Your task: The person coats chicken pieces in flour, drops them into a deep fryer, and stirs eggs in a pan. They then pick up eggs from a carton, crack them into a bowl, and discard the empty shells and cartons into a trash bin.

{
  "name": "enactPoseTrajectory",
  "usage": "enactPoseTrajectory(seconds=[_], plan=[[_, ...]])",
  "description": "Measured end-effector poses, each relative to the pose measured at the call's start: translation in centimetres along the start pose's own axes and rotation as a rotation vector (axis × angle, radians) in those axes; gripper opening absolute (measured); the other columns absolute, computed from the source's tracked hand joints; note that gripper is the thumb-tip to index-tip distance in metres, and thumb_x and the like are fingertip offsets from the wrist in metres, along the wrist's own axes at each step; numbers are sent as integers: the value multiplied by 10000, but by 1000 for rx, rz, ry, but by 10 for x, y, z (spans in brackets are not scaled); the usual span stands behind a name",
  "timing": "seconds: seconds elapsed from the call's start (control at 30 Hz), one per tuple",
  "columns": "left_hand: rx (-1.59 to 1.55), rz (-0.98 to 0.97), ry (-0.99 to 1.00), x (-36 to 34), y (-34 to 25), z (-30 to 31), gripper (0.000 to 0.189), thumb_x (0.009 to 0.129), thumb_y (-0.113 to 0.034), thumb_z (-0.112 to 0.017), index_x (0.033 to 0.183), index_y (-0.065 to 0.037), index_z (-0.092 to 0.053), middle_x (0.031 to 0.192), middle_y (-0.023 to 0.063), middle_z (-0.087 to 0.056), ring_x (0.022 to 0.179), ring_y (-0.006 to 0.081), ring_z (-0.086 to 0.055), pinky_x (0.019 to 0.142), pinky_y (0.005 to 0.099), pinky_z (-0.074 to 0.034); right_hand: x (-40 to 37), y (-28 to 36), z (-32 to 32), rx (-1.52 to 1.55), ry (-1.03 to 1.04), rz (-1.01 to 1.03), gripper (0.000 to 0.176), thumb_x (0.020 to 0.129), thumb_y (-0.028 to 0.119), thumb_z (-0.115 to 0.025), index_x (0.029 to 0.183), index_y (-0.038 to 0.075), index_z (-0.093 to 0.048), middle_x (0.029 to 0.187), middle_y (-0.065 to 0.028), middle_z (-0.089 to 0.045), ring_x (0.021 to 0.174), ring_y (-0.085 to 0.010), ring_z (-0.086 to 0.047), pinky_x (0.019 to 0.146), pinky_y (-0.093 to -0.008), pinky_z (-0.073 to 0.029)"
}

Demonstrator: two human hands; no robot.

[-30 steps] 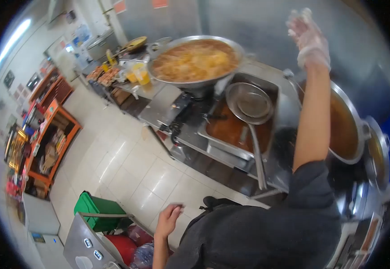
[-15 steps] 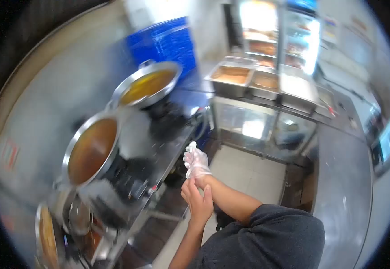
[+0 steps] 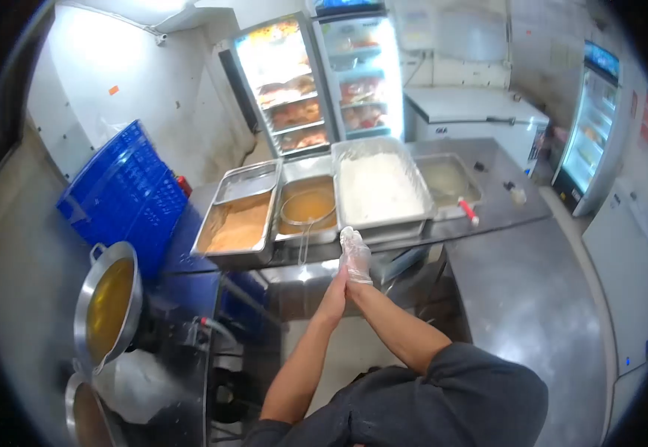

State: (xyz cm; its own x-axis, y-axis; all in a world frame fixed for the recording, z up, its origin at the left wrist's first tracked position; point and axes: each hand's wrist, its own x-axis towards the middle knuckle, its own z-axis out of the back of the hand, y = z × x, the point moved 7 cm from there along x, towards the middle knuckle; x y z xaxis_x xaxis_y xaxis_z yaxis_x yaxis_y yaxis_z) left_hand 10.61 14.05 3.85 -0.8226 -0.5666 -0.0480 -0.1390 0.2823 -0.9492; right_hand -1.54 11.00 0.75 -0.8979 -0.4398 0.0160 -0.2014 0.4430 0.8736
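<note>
Head view: I have the gloved right hand (image 3: 357, 257) and the bare left hand (image 3: 334, 297) pressed together, palm to palm, at the near edge of the surface (image 3: 525, 261). Beyond them, from left to right, stand a tray of orange-brown powder (image 3: 240, 223), a pan of brownish liquid (image 3: 308, 200) holding a wire strainer (image 3: 307, 207), and a container of white powder (image 3: 380, 186). At the far left, a wok of yellow oil (image 3: 108, 309) is positioned near a blue crate (image 3: 126, 190).
</note>
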Motion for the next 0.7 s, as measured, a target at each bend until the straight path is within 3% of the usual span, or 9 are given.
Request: enactPoseTrajectory(seconds=[0.07,0.13,0.2,0.23,0.4,0.47,0.6,0.63,0.7], plan=[[-54,67,68,73,0,-7,698,1109,-532,-301,1575,-15,-352,1586,108,-422,1449,227,-399,1215,341,-266,43,23,1,-56,49,108,282,1016,273,-648,1092,1,-656,1025,-68,-664,919,-178,-554,836,-347,-471],[-32,93,147,130,-2,-19,737,1097,-564,-313,1565,3,-358,1587,120,-423,1448,239,-406,1212,346,-273,92,23,7,-79,69,66,313,1022,244,-632,1194,-18,-651,1099,-85,-681,1000,-171,-580,917,-322,-473],[66,80,143,177,-2,-24,785,1081,-590,-343,1555,36,-359,1564,132,-448,1436,241,-416,1202,336,-280,129,18,8,147,116,-29,372,1029,206,-618,1329,-14,-599,1221,-90,-671,1094,-170,-591,973,-308,-461],[174,53,135,198,-5,-26,835,1066,-615,-373,1545,69,-360,1541,143,-473,1423,243,-425,1193,327,-287,142,6,16,124,18,-176,441,1033,177,-609,1434,11,-533,1312,-83,-635,1187,-171,-569,1030,-302,-439],[-46,203,210,281,10,-27,809,1060,-600,-412,1530,58,-383,1542,146,-467,1414,248,-435,1191,351,-301,203,-17,31,-23,3,-87,552,1004,195,-642,1493,13,-463,1432,-110,-564,1283,-213,-527,1091,-319,-413],[-152,212,268,307,10,-26,809,1059,-582,-436,1523,78,-384,1525,158,-482,1404,248,-446,1178,346,-317,220,-26,26,-184,156,-161,622,989,183,-626,1543,24,-394,1493,-124,-519,1350,-231,-496,1108,-335,-411],[-209,265,355,352,19,-11,717,1047,-507,-528,1484,55,-443,1449,138,-545,1327,239,-507,1143,355,-366,252,-32,6,-314,-10,-111,675,991,210,-581,1592,39,-328,1603,-150,-413,1478,-277,-383,1194,-372,-317],[-215,284,306,358,17,-6,685,1049,-494,-528,1464,47,-465,1415,133,-568,1294,232,-531,1119,355,-392,257,-30,0,-347,85,-116,660,1002,242,-561,1592,47,-340,1626,-150,-386,1504,-285,-348,1218,-370,-273],[-252,303,228,368,17,7,585,1057,-454,-525,1399,21,-527,1327,120,-620,1193,226,-595,1041,368,-464,262,-36,-12,-351,43,-155,640,1005,253,-552,1583,54,-363,1625,-151,-388,1504,-283,-348,1214,-366,-281]])
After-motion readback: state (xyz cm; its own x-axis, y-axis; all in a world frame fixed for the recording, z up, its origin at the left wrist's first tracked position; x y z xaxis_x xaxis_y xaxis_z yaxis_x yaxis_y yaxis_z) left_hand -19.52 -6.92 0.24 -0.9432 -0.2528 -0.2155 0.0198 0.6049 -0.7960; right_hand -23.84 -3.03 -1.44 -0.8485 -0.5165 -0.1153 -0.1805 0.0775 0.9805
